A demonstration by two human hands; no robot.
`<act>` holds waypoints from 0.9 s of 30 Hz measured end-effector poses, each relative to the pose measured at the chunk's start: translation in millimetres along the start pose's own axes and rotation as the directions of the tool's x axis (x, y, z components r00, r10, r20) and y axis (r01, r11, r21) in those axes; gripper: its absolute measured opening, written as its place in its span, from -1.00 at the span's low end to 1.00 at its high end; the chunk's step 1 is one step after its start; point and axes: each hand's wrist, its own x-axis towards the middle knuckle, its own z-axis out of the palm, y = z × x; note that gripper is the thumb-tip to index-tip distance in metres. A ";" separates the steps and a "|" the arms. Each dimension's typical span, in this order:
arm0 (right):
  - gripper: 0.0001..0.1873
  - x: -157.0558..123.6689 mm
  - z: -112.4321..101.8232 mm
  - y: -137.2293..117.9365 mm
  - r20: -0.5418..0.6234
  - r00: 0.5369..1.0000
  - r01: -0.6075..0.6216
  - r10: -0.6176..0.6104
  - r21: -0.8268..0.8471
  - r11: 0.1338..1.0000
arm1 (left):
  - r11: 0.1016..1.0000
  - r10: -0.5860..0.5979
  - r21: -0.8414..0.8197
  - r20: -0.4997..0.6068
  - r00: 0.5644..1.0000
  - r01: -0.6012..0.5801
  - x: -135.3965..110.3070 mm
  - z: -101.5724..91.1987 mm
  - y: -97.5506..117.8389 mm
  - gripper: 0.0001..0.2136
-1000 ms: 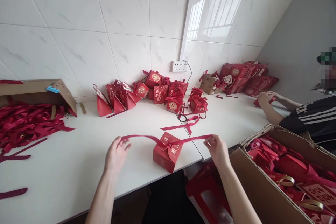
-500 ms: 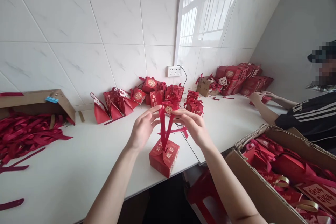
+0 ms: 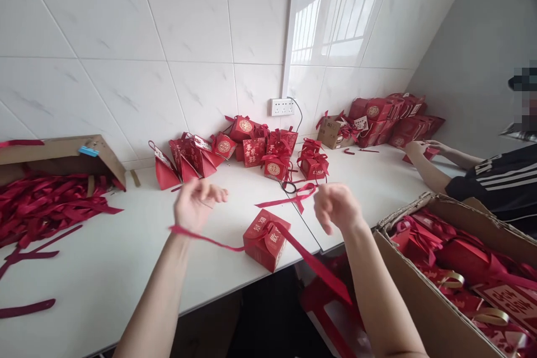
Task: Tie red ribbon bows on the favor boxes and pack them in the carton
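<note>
A small red gift box with gold characters sits at the table's front edge. Its red ribbon is crossed at the top, one tail spreading left past my left wrist, the other slanting down to the right over the edge. To the box's upper left, my left hand is raised, fingers loosely bent and apart, with nothing in them. My right hand hangs at the upper right, slightly blurred, its fingers bent downward, apart and clear of the ribbon. A looped loose ribbon and black scissors handle lie behind the box.
Finished red boxes cluster near the wall. A carton of red ribbons stands at left; a large carton of red boxes is at right. Beyond it, a co-worker's hands hold a red box. A red stool stands below.
Both hands have let go of the upright ribbon tails and moved apart. The tails have dropped out to left and right. The view has shifted slightly.
</note>
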 end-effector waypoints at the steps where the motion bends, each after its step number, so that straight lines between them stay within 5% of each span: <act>1: -0.56 -0.4 0.1 7.9 -0.035 0.997 -0.070 0.066 -0.120 0.990 | 0.982 -0.030 0.186 0.024 0.999 0.025 -4.1 -1.1 -8.2 -0.65; 4: -0.79 5.4 12.3 31.2 -0.030 0.991 -0.125 0.132 -0.577 0.807 | 0.703 -0.111 0.711 0.141 0.984 -0.022 -22.0 10.4 -37.1 -0.82; 7: -0.87 9.6 29.8 44.6 0.135 0.986 0.052 0.096 -0.803 0.593 | 0.489 -0.105 0.860 0.226 0.969 -0.148 -39.9 24.9 -59.2 -0.93; 15: -0.87 -12.2 46.6 56.6 0.074 0.995 0.055 0.062 -0.962 0.269 | 0.453 -0.194 0.864 0.338 0.921 -0.221 -41.6 17.3 -70.4 -0.80; 22: -0.83 -12.2 53.6 67.9 -0.059 0.992 -0.095 0.116 -0.938 0.334 | 0.456 -0.255 0.846 0.421 0.871 -0.276 -27.1 20.4 -73.5 -0.89; 27: -0.83 -7.9 59.2 70.5 -0.134 0.981 -0.173 0.144 -0.937 0.305 | 0.418 -0.257 0.861 0.419 0.871 -0.291 -30.5 22.1 -74.5 -0.86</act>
